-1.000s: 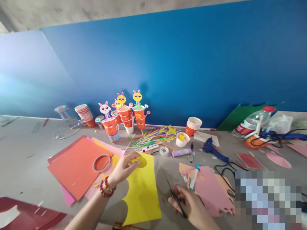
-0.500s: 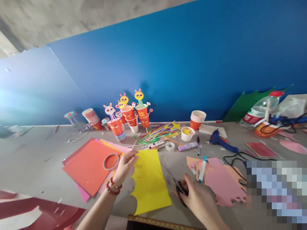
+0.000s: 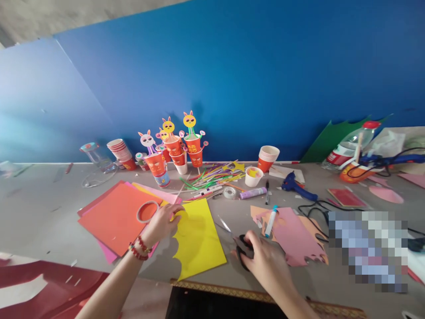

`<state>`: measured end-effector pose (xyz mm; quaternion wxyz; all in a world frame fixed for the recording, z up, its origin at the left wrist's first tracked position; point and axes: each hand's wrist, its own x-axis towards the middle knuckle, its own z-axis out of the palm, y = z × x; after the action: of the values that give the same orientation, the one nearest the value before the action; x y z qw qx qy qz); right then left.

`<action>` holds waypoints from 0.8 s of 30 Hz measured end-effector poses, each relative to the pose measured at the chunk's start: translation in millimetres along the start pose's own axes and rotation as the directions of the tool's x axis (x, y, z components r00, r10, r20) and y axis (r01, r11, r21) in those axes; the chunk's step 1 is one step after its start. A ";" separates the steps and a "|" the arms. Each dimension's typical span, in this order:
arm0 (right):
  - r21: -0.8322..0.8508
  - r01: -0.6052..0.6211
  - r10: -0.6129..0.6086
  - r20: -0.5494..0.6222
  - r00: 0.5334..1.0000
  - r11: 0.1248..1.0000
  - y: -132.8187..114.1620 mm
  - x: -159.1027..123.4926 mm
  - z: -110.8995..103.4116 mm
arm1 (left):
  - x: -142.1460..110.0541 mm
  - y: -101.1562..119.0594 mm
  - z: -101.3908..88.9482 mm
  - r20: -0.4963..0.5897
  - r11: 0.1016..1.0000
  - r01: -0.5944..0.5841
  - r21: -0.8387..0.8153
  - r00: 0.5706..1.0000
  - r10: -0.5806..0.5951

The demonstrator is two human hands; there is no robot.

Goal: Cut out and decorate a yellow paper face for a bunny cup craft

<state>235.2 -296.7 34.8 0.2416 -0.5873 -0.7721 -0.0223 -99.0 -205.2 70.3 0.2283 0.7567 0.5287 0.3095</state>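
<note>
My left hand (image 3: 162, 223) rests on the left edge of a yellow paper sheet (image 3: 197, 239), fingers curled and pressed against it beside a tape ring (image 3: 147, 211). That ring lies on an orange sheet (image 3: 114, 219). My right hand (image 3: 264, 260) is closed on the black handles of scissors (image 3: 232, 235), whose blades point up-left over the grey table (image 3: 40, 221). A red bead bracelet circles my left wrist.
Pink cut paper (image 3: 292, 235) with a marker (image 3: 271, 218) lies right of the scissors. Behind are bunny paper cups (image 3: 175, 153), coloured straws (image 3: 209, 177), a cup stack (image 3: 267, 158), glue stick (image 3: 253, 193), blue glue gun (image 3: 295, 187), bottle (image 3: 352, 144). Red sheet (image 3: 49, 283) lower left.
My left hand laid the yellow cut circle down and now presses the sheet's edge. My right hand went from holding the scissors up to lowering them flat on the table.
</note>
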 end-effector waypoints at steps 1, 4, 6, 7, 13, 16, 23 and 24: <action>-0.020 -0.005 0.006 0.013 1.000 1.000 -0.2 1.4 -1.6 | 0.7 -1.2 -2.4 -0.008 1.000 -0.002 0.011 1.000 0.002; -0.073 -0.023 0.030 0.094 0.995 0.997 -1.6 7.2 -4.6 | 3.3 -1.4 -8.9 -0.074 1.000 0.013 0.023 0.997 -0.011; -0.095 -0.062 0.078 0.173 0.982 0.994 -2.8 12.3 -4.3 | 4.9 3.2 -8.6 -0.106 1.000 0.018 0.000 0.994 -0.018; -0.108 -0.095 0.116 0.209 0.971 0.990 -3.3 15.1 -3.6 | 5.4 7.2 -5.6 -0.104 1.000 0.014 -0.020 0.994 -0.016; -0.147 -0.205 0.236 0.241 0.941 0.968 0.8 31.4 0.9 | 11.5 44.9 51.5 0.097 0.991 -0.086 -0.102 0.991 0.096; -0.134 -0.246 0.271 0.230 0.935 0.960 5.9 35.9 0.1 | 21.1 58.2 85.6 0.172 0.989 -0.130 -0.064 0.975 0.140; -0.099 -0.272 0.289 0.307 0.907 0.957 5.8 38.9 -5.4 | 31.4 70.3 111.6 0.205 0.959 -0.255 0.126 0.952 0.226; -0.097 -0.263 0.280 0.317 0.906 0.960 4.7 39.1 -7.1 | 29.8 72.1 110.5 0.211 0.952 -0.275 0.137 0.947 0.244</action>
<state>234.4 -262.5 55.5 0.0953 -0.6907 -0.7112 0.0892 34.3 -203.5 47.8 0.1721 0.8623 0.4234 0.2181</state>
